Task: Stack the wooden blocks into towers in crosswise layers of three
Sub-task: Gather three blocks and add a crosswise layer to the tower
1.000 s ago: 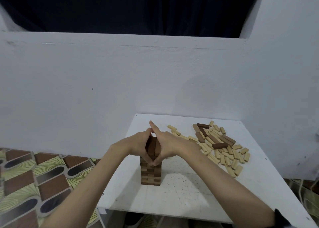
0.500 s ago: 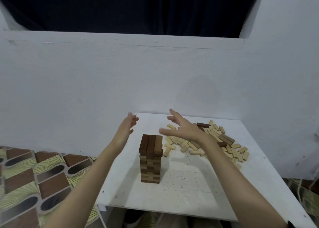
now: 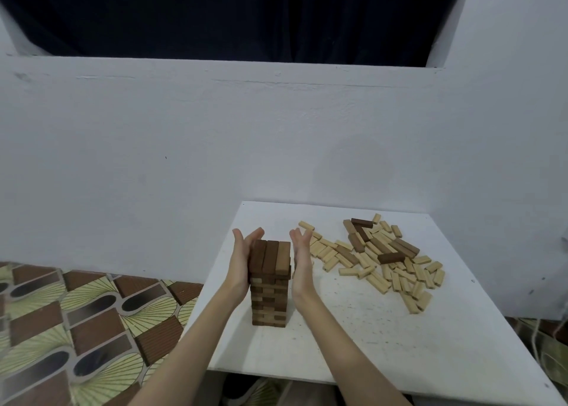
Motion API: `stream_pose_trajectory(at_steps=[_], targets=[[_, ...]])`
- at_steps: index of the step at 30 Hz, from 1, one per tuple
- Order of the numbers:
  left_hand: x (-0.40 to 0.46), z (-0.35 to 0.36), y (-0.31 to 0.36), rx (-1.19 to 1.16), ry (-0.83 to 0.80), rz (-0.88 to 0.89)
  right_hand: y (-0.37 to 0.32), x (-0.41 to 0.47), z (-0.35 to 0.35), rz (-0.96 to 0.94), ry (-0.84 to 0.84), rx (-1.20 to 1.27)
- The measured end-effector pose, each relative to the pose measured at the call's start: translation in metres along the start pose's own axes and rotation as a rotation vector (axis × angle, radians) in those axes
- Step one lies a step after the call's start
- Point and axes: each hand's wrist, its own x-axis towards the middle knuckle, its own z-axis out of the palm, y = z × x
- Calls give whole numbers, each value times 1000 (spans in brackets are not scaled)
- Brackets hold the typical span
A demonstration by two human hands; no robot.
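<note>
Tower (image 3: 270, 285) flanked by flat left hand (image 3: 242, 261) (touching), right hand (image 3: 300, 259) spread beside

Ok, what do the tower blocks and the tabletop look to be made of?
Tower: looks like wood, mixed dark and light brown pieces, matte with faint grain. Loose blocks: same look, mostly pale, a few dark. Tabletop: a white painted board, probably; matte, speckled with small dark marks, so the core is unclear.

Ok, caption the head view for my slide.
Left hand and right hand flank the block tower on the white table, loose blocks scattered beside it.
</note>
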Motion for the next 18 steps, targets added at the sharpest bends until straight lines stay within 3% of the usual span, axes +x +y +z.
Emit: stream_pose_trajectory(at_steps=[18], targets=[[-2, 7, -2, -11, 21, 36, 24, 8, 19, -13, 82, 82]])
